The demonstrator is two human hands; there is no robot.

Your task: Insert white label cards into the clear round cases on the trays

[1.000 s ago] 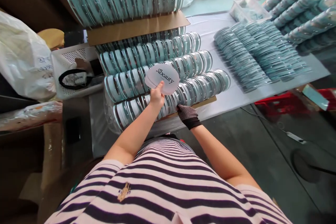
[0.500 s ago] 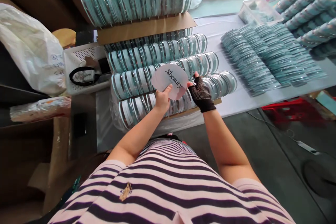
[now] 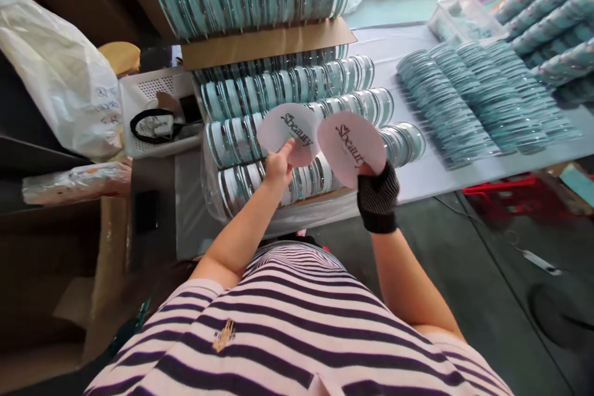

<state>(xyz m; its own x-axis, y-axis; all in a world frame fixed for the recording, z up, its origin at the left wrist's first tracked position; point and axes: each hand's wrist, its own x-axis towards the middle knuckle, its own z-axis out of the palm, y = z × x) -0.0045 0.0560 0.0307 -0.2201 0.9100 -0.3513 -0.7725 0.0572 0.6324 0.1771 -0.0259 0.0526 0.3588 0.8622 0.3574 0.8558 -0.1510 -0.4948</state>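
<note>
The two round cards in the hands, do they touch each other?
Cannot tell. In the head view the right card, in the gloved right hand, meets or overlaps the edge of the left card, held by the left hand; no gap or contact shows plainly.

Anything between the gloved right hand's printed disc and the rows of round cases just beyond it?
Nothing visible. The right hand holds the round white printed disc above the rows of clear-lidded teal round cases, open air between.

Two round printed cards (image 3: 288, 130) (one per hand), one white basket (image 3: 153, 90), one white plastic bag (image 3: 60, 68).
</note>
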